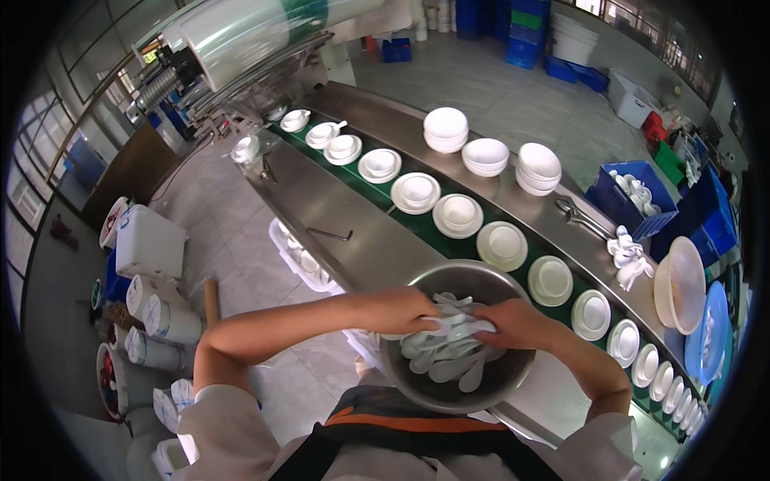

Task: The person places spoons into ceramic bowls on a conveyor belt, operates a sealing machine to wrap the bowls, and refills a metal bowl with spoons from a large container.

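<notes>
My left hand (pixel 407 311) and right hand (pixel 516 324) are both among the white spoons (pixel 454 351), crossed inside the metal bowl (pixel 510 380) — whether either closes on one, I cannot tell. Pulling too quickly, neighbours (they overlap much) could slip and knock together.

Glossy white spoons (pixel 453 341) lay in a loose heap, overlapping at mixed angles, inside a round steel bowl (pixel 473 278) that sat open side up close before me. My left fingers (pixel 425 313) and right fingers (pixel 491 315) touched the upper spoons, within the rim.
</notes>
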A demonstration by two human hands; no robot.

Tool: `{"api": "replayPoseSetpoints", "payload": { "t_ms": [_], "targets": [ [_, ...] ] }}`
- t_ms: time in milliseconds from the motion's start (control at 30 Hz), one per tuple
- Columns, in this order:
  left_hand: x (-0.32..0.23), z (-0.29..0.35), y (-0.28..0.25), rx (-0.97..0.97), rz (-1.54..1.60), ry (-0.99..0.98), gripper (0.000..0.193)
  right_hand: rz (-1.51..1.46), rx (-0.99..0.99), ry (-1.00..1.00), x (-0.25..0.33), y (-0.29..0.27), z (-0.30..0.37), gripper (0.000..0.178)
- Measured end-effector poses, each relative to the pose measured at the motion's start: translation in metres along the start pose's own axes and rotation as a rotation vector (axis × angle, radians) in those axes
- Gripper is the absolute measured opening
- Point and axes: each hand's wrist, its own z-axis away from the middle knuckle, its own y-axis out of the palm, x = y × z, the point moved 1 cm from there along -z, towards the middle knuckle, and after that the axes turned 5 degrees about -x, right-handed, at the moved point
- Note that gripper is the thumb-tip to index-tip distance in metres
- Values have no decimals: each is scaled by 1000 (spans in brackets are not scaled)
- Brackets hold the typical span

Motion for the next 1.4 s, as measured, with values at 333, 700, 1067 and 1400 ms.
{"api": "replayPoseSetpoints", "payload": {
  "t_ms": [333,700,1067,1400],
  "targets": [
    [111,11,-147,-264,449,-136,24,21,-331,373,40,-36,-55,32],
    [355,43,-398,-401,354,-516,42,8,-533,892,98,-110,-196,18],
    [420,17,-487,-534,-903,-279,14,373,-839,497,-40,-128,-499,18],
    [429,-53,-457,-127,-1379,-395,13,423,-659,481,-65,-108,-572,15]
  ]
}}
